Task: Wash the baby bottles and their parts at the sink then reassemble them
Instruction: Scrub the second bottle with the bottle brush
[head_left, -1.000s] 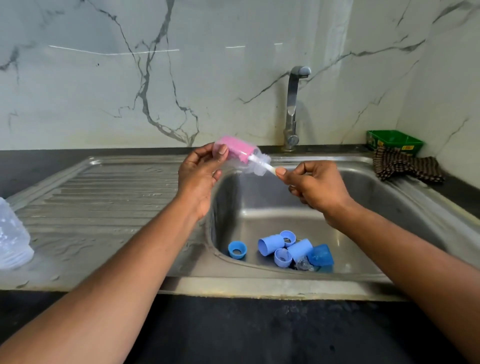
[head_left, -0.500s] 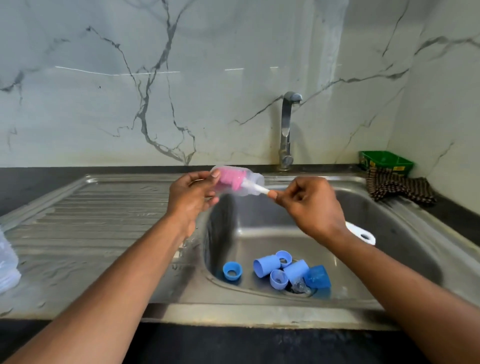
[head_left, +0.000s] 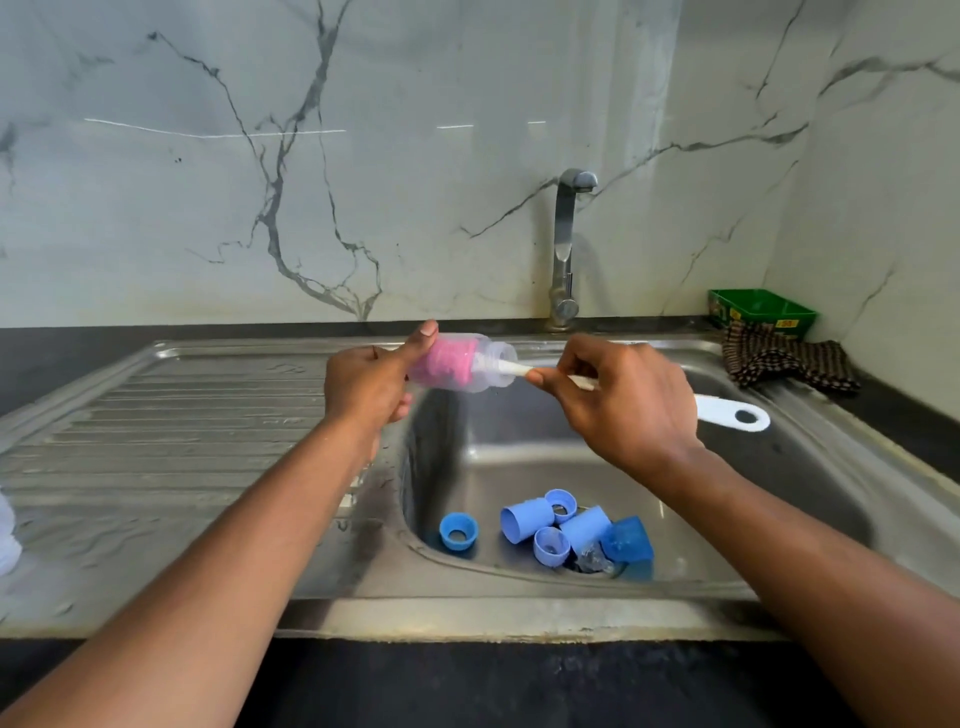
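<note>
Over the sink basin (head_left: 519, 467), your left hand (head_left: 366, 387) grips the clear bottle (head_left: 480, 366); your right hand (head_left: 618, 400) pinches the brush handle (head_left: 727, 413), its pink sponge head (head_left: 447, 364) now pushed deeper inside.

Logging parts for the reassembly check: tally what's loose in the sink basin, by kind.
Light blue caps: 2
Blue collar rings: 3
Darker blue translucent cover: 1
Clear teat by the drain, partly hidden: 1
Total: 7

Caps (head_left: 527, 519) in sink (head_left: 519, 616), tap (head_left: 566, 249) behind, drainboard (head_left: 182, 415) left.
</note>
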